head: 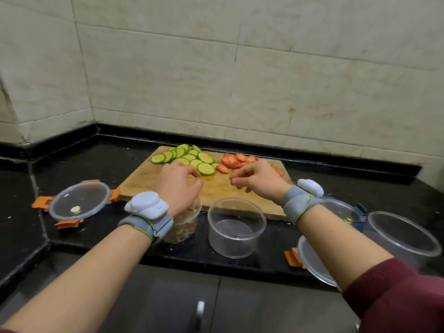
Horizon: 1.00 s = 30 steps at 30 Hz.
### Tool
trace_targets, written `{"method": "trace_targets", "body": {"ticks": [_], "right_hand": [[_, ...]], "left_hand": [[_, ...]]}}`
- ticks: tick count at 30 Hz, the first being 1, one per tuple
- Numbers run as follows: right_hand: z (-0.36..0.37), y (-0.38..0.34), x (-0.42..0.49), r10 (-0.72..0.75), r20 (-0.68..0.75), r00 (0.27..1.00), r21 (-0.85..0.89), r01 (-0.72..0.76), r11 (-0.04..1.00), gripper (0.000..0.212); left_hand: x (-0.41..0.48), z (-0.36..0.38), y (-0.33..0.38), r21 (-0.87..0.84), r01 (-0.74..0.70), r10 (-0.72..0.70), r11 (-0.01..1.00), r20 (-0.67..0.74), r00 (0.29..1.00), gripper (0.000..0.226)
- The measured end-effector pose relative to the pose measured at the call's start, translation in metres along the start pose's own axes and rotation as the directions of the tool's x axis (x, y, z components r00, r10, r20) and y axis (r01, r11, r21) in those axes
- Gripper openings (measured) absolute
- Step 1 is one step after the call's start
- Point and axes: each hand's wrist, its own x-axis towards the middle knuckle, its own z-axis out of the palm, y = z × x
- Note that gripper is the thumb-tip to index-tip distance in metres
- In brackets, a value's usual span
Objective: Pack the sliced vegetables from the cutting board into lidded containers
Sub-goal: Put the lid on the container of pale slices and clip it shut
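Note:
A wooden cutting board [216, 188] lies on the black counter. Green cucumber slices [189, 158] are piled at its far left, orange carrot slices [234, 161] at its far right. My left hand [179, 186] hovers over the board's front left with its fingers loosely curled downward, above a clear container [185, 227] of pale slices that my wrist partly hides. My right hand [257, 180] hangs over the board just in front of the carrots, fingers loosely curled, nothing visible in them. An empty clear round container [236, 228] stands at the board's front edge between my arms.
A clear lid with orange clips [79, 200] lies left of the board with one pale slice [75, 209] on it. Under my right forearm is another orange-clipped lid [314, 263]. A blue-clipped lid [343, 207] and a third clear container [403, 234] sit at the right. A tiled wall backs the counter.

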Motion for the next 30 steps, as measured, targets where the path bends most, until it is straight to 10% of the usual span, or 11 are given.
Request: {"method": "trace_targets", "body": {"ticks": [16,23,30], "right_hand": [[-0.195,0.171,-0.041,0.426,-0.260,0.867,-0.466,-0.499,0.731,0.014],[-0.212,0.212,-0.034,0.599,-0.215,0.771,-0.631,-0.578,0.518,0.033],[-0.219,0.216,-0.024,0.530,-0.259,0.807,-0.584,-0.568,0.580,0.026]], "left_hand": [[0.015,0.155,0.231,0.040,-0.309,0.225,0.950,0.595,0.771,0.033],[0.031,0.219,0.246,0.128,-0.306,0.154,0.943,0.649,0.745,0.046],[0.035,0.243,0.251,0.213,-0.354,0.159,0.911,0.609,0.777,0.038]]}}
